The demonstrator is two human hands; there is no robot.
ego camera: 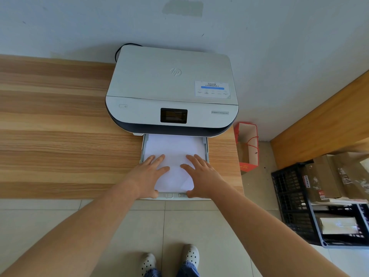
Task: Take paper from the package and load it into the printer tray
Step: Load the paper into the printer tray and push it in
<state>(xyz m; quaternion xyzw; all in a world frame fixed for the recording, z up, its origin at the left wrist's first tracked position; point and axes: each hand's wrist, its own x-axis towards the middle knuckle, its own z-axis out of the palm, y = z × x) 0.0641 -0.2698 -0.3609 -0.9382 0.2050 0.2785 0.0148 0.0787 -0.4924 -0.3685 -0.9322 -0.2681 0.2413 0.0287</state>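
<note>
A white printer [171, 84] stands on a wooden table [60, 126] against the wall. Its paper tray [206, 148] is pulled out toward me over the table's front edge. A stack of white paper [173, 148] lies flat inside the tray. My left hand [148, 174] rests palm down on the left part of the stack with fingers spread. My right hand [201, 174] lies flat on the right part in the same way. Neither hand grips anything. No paper package is in view.
A red paper bag [247, 144] stands on the floor just right of the table. Further right are a black plastic crate [289, 200] and cardboard boxes [327, 176]. A black cable [119, 50] runs behind the printer. My feet stand on a tiled floor [60, 220].
</note>
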